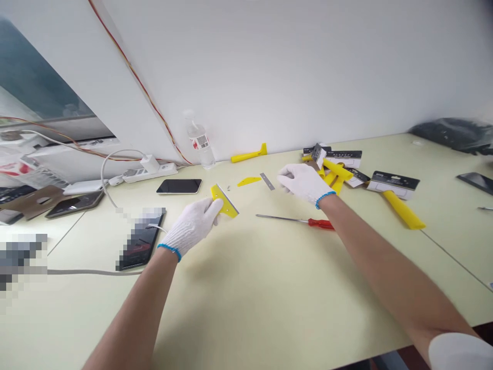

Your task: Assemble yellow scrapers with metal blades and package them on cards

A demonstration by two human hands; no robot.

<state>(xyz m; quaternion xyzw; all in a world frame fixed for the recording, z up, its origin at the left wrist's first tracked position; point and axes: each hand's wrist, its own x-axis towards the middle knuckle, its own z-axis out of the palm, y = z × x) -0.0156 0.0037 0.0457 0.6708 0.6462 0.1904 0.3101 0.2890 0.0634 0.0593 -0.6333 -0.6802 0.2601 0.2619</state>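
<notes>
My left hand [195,221], in a white knit glove with a blue cuff, is closed round a yellow scraper [224,201] with a thin metal edge, held just above the table. My right hand [302,181], gloved the same way, has its fingers curled together; anything in them is hidden. Left of its fingertips, apart from them, lies a flat grey metal blade [267,181]. A flat yellow plate [248,181] and small screws [228,188] lie between the hands. Nearer me is a screwdriver [300,220] with a red handle, partly behind my right forearm.
A yellow scraper handle [248,155] and a plastic bottle [201,140] are by the wall. Several scrapers with black-and-white cards [395,186] are at right. Phones [179,186], cables and a power strip [151,172] occupy the left; a black bag [450,134] lies far right.
</notes>
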